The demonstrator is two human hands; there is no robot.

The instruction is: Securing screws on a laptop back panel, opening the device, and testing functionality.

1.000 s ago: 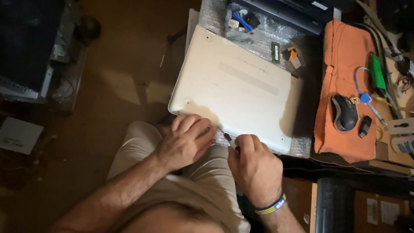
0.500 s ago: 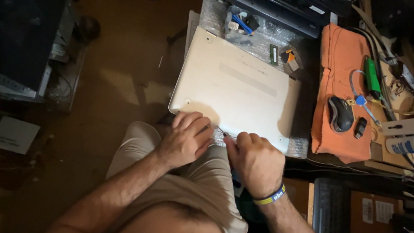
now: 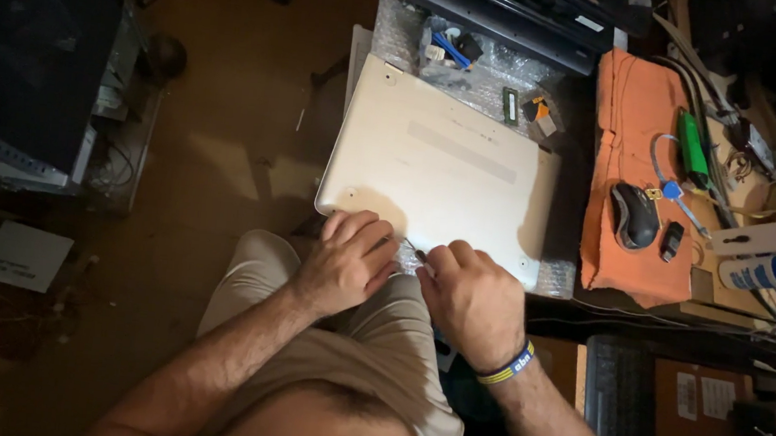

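I am working at the near edge of a closed silver laptop (image 3: 439, 171), which is lying bottom-up on bubble wrap (image 3: 476, 71) at the front of the workbench, its near left corner hanging just past the bench edge above my knee. My left hand (image 3: 346, 266) is resting on that near edge with the fingers curled down over the casing, pressing on it rather than gripping anything I can make out. My right hand (image 3: 470, 300) is just beside it, closed around a thin dark tool (image 3: 420, 252) whose tip is showing between the two hands at the laptop's rim; what kind of tool it is, I cannot tell. A blue and yellow wristband (image 3: 506, 364) is sitting on my right wrist.

Compared with half a second ago and a second ago, both hands are staying at the same spot on the laptop's edge and in much the same grip; the laptop is not shifting.

To the right, an orange cloth (image 3: 618, 257) is carrying a dark computer mouse (image 3: 633, 216), with a green-handled tool (image 3: 692, 146) at its far right edge. A small green memory module (image 3: 510, 105) is lying on the bubble wrap beyond the laptop.
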